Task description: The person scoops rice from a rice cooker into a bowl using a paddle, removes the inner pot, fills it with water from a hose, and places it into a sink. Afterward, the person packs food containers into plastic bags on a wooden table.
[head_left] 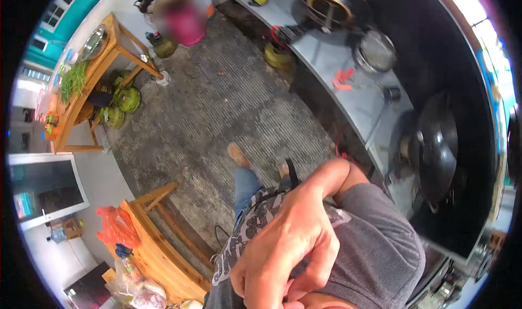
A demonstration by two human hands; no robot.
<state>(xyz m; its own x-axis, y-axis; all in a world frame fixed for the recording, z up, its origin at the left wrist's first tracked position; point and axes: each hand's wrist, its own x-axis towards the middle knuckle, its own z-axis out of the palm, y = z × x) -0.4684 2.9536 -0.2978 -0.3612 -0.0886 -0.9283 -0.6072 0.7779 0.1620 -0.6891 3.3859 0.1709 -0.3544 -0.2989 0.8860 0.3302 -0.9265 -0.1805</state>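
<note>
My right hand (288,246) is raised close in front of my chest, with the arm bent and the back of the hand toward the camera. Its fingers curl inward and press together near the bottom edge of the view. Whatever they hold, if anything, is hidden. Behind the hand is my grey shirt (375,238) with a patterned front. My left hand does not show.
On the right, a counter (321,53) carries woks (437,146), a lidded pot (376,51) and a red-handled tool (342,79). A wooden table (157,254) with an orange bag (118,226) stands at lower left. Green gas cylinders (128,98) sit beneath another table (111,56).
</note>
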